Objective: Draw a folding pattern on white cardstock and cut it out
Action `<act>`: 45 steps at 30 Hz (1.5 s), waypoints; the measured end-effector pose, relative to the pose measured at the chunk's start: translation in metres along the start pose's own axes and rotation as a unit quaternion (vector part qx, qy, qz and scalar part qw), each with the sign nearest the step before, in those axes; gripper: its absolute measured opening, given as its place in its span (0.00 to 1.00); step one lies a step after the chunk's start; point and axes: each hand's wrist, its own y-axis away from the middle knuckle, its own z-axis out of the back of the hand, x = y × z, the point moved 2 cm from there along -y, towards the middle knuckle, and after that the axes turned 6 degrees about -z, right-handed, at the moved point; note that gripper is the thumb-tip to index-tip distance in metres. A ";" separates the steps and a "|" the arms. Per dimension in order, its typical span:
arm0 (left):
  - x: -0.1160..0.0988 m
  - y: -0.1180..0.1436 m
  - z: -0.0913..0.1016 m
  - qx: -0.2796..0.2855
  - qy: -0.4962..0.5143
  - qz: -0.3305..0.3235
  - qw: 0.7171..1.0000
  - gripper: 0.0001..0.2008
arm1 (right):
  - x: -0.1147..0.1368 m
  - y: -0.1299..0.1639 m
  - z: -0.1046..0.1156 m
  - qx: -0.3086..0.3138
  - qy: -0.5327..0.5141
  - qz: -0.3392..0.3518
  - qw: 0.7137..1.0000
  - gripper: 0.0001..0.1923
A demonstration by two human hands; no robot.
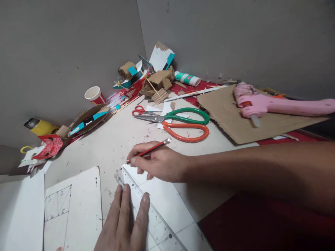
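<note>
A: Item one, hands?

B: Right hand, reaching in from the right, fingers pinched on a red pencil. The pencil's tip rests at the top end of the clear ruler; its metal cap points up and to the right. Left hand, bottom centre, lies flat with its fingers stretched out and close together, pressing the ruler down.

A: Item two, the ruler and what lies under it?

B: The ruler runs slantwise from near the pencil tip down to the bottom edge, on top of a white sheet. The sheet lies on the pale tabletop.

A: Item three, close by?

B: A white card with a pencilled grid, just left of the left hand, rounded at its top corner.

A: Item four, farther off?

B: Large scissors with one green and one orange handle, behind the right hand. Small red-handled scissors touching their blades. A brown cardboard sheet to the right, with a pink glue gun lying on it. A glue bottle on its side by the back wall. A paper cup and a yellow can along the left wall. A heap of cardboard scraps in the corner.
</note>
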 end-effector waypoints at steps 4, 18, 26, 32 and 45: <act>0.007 -0.002 -0.001 -0.017 0.028 -0.013 0.999 0.37 | 0.000 0.000 0.000 -0.003 0.015 0.005 1.000 0.06; 0.011 -0.005 0.005 -0.023 0.016 -0.004 1.000 0.45 | 0.001 0.001 0.001 -0.014 0.052 0.034 0.998 0.07; 0.026 -0.003 0.007 -0.044 -0.037 -0.092 0.994 0.51 | -0.002 -0.001 0.001 -0.016 0.056 0.049 0.997 0.08; 0.030 -0.006 0.010 -0.058 0.003 -0.087 0.994 0.48 | 0.000 0.000 0.002 -0.022 0.071 0.052 0.996 0.08; 0.028 -0.017 0.015 -0.086 0.047 -0.063 0.993 0.41 | 0.004 0.000 0.003 -0.035 0.099 0.048 0.993 0.07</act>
